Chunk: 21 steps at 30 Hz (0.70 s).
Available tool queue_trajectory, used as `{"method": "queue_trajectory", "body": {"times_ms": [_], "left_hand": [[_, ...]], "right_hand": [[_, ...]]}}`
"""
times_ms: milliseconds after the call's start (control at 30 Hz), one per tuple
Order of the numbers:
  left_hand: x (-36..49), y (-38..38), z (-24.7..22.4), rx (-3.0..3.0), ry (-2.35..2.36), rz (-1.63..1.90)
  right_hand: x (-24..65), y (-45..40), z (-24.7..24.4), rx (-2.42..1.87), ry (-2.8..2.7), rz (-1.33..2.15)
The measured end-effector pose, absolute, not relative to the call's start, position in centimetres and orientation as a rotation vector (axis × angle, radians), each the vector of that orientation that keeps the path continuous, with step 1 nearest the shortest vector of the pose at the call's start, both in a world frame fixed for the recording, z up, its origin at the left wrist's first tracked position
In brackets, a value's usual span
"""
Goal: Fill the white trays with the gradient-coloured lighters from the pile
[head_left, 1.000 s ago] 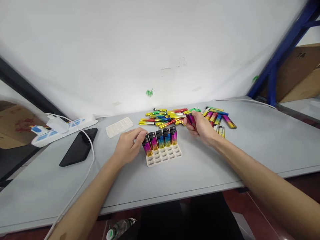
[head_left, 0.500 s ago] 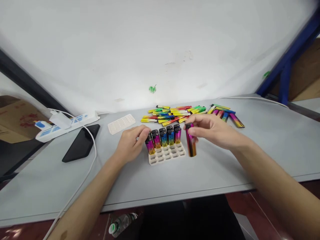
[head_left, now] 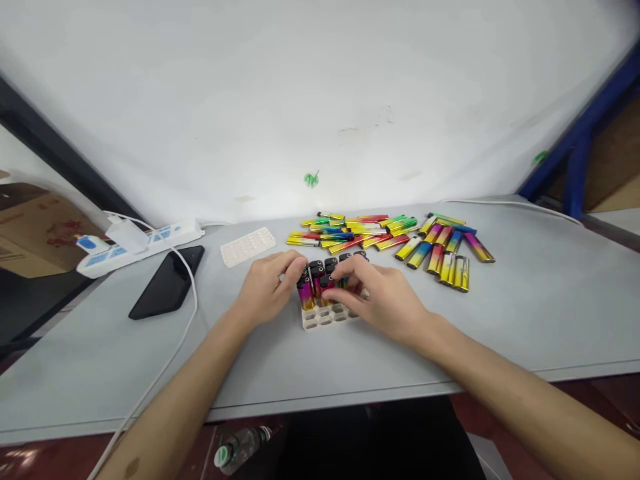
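On the table [head_left: 280,370], my right hand [head_left: 380,297] pinched 1 lighter [head_left: 327,287]; at the tray [head_left: 318,320] edge, my left hand [head_left: 265,287] half-curled, hold unclear.

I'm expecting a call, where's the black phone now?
In the head view, the black phone lies on the table, left of the left hand, in front of the white power strip.

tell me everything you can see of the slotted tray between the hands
The tray is off-white, looks like moulded plastic, and has rows of elongated slots. It lies flat on the grey table, slightly askew to the table's front edge. Black-topped lighters stand upright towards its back; several front slots are bare. The right hand hides its right part and grips another lighter, perhaps not fully seated. Whether the left hand, at its left end, touches it is unclear.
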<state>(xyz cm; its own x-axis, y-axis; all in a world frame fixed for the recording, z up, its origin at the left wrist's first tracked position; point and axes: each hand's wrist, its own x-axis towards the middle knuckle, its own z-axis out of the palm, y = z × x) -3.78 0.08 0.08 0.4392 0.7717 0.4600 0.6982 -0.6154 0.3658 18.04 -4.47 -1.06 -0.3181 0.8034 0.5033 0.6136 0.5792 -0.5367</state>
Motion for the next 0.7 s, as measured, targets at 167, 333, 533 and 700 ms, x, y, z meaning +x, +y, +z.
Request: {"method": "queue_trajectory", "body": {"times_ms": [167,333,533,700], "left_hand": [[-3.7,0.0,0.1,2.564,1.303,0.908],[-3.7,-0.1,0.2,2.565,1.315,0.895],[-3.8,0.0,0.1,2.574,1.312,0.892],[-3.8,0.0,0.1,2.568,1.309,0.868]], "right_hand": [[17.3,-4.3,-1.6,-1.131,-2.106,0.260],[17.1,-4.7,-1.3,-1.080,-2.150,0.012],[21.0,-2.9,-0.4,-1.244,-2.047,-0.399],[26.9,0.0,-1.5,-1.795,-1.957,-0.535]]}}
